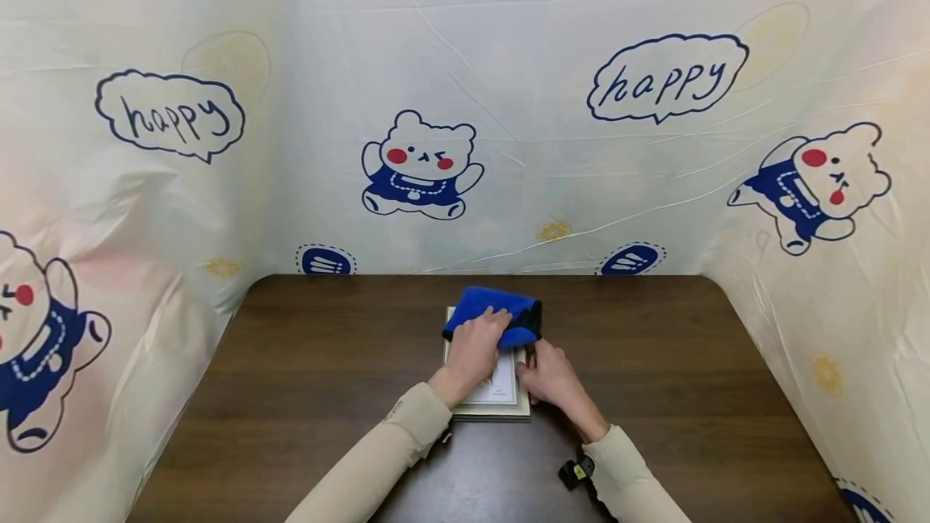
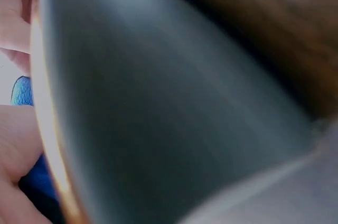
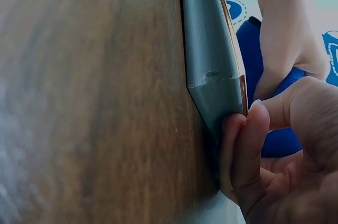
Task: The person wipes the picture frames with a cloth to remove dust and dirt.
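Observation:
A picture frame [image 1: 488, 412] with a pale front and a white print lies on the table in the head view. Its smooth grey side [image 3: 206, 34], edged in gold, shows in the right wrist view. Over the upper part of the frame, the left hand [image 1: 475, 353] holds a blue cloth [image 1: 472, 303] with black trim against its face. The right hand [image 1: 550, 375] grips the frame's right edge, thumb and fingertips at the border. Close up, the grey side [image 2: 169, 97] fills most of the left wrist view. The cloth hides the frame's far part.
The brown wooden table [image 1: 312, 370] extends around the frame. A pale curtain [image 1: 538, 192] printed with bears and "happy" bubbles hangs behind and at both sides. A small black device [image 1: 576, 472] sits at the right wrist.

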Demonstrator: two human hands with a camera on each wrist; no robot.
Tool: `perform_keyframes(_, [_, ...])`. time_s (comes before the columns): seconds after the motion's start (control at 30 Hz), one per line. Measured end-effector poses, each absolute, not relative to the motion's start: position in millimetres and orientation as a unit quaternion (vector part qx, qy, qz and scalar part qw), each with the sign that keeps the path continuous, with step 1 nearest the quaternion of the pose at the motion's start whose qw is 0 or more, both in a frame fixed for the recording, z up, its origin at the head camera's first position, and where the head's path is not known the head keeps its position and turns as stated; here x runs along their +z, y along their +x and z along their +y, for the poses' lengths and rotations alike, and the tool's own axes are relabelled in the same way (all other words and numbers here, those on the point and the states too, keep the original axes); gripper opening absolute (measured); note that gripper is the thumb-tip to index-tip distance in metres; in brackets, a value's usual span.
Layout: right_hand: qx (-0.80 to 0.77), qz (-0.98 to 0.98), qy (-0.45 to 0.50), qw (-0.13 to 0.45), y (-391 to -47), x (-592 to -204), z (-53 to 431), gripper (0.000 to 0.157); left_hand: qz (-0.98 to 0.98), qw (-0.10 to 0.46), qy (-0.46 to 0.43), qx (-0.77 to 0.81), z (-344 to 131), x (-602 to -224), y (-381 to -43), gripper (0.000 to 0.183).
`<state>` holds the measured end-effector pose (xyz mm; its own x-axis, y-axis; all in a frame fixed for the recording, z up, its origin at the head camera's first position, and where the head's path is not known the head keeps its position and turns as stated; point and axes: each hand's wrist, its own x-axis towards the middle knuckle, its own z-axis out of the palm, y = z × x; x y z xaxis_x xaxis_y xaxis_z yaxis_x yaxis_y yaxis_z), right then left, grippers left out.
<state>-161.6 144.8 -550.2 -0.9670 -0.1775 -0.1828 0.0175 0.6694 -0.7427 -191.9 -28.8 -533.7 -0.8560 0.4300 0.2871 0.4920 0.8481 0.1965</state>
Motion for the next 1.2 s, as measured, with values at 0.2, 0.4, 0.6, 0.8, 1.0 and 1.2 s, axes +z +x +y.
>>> perform_keyframes(0.2, [-0.406, 0.905, -0.040, 0.118, -161, -549, 146, 0.036, -0.957, 0.088, -0.257, -0.103, -29, -539, -187, 0.043])
perform_keyframes(0.4, [-0.398, 0.908, -0.038, 0.125, -162, -549, 146, 0.077, -0.956, 0.100, -0.271, -0.045, -31, -540, -180, 0.031])
perform_keyframes(0.6, [-0.404, 0.906, -0.047, 0.118, -162, -548, 145, 0.049, -0.956, 0.110, -0.273, -0.004, -33, -537, -179, 0.027])
perform_keyframes(0.8, [-0.407, 0.905, -0.045, 0.118, -162, -547, 144, 0.032, -0.959, 0.094, -0.269, 0.004, -37, -534, -178, 0.029])
perform_keyframes(1.0, [-0.409, 0.905, -0.050, 0.111, -162, -547, 144, 0.024, -0.963, 0.073, -0.258, -0.004, -43, -532, -177, 0.037])
perform_keyframes(1.2, [-0.403, 0.908, -0.059, 0.101, -162, -548, 143, 0.021, -0.966, 0.075, -0.248, -0.004, -49, -529, -176, 0.029])
